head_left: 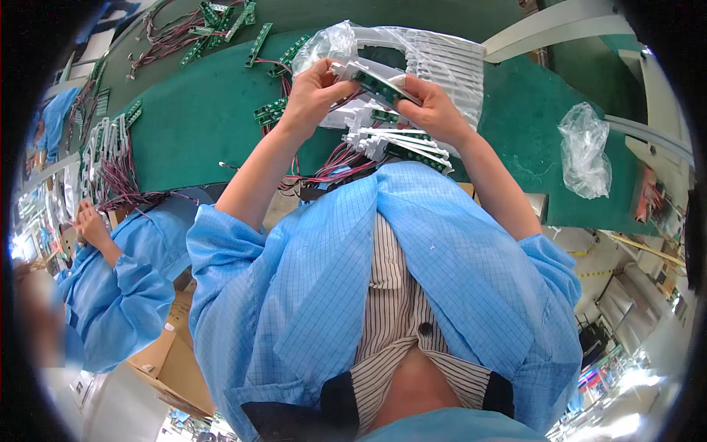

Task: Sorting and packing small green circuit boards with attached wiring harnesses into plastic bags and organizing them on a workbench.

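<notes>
Between my two hands, above the green work mat, is a white plastic strip-shaped housing with a green circuit board (377,86) on it. My left hand (318,94) pinches its left end, and red and dark wires trail below the board near that hand. My right hand (434,108) grips the right end between thumb and fingers. Just below, close to my body, lies a pile of similar white housings (401,140) with boards and wires. Behind my hands rests a clear plastic bag (445,70) with rows of white plastic parts in it.
Wired circuit boards (213,33) lie at the far left. Another pile of boards with white parts (110,151) sits by a co-worker's hands (92,225) at left. A crumpled clear bag (585,151) is on the mat (515,158) at right. A pale metal bar (556,31) crosses the upper right.
</notes>
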Demonstrator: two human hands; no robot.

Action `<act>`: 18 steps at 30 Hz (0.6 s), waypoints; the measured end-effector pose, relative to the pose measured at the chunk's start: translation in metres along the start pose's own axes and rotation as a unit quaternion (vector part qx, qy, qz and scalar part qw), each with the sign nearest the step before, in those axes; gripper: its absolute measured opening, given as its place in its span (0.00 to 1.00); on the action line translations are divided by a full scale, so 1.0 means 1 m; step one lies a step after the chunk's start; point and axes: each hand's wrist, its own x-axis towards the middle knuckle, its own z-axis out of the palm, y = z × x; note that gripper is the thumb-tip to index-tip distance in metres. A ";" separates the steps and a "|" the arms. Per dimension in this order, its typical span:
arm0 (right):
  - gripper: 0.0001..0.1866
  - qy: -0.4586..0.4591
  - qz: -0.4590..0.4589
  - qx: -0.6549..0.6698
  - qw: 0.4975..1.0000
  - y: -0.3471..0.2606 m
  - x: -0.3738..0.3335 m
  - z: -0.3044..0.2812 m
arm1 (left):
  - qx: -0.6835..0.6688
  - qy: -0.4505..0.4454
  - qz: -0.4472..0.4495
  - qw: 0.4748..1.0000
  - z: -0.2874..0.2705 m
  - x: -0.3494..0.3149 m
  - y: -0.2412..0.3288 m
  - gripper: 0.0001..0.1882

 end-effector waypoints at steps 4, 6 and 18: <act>0.11 0.015 -0.003 -0.111 0.994 -0.001 0.007 0.002 | 0.000 0.000 0.035 0.999 0.005 -0.005 -0.010 0.11; 0.15 0.036 0.028 -0.056 0.997 -0.008 0.009 0.013 | 0.002 0.000 0.052 0.999 0.010 -0.005 -0.010 0.11; 0.15 0.134 0.015 -0.280 0.950 -0.029 0.008 0.036 | 0.055 0.079 0.073 0.993 0.020 -0.012 -0.023 0.11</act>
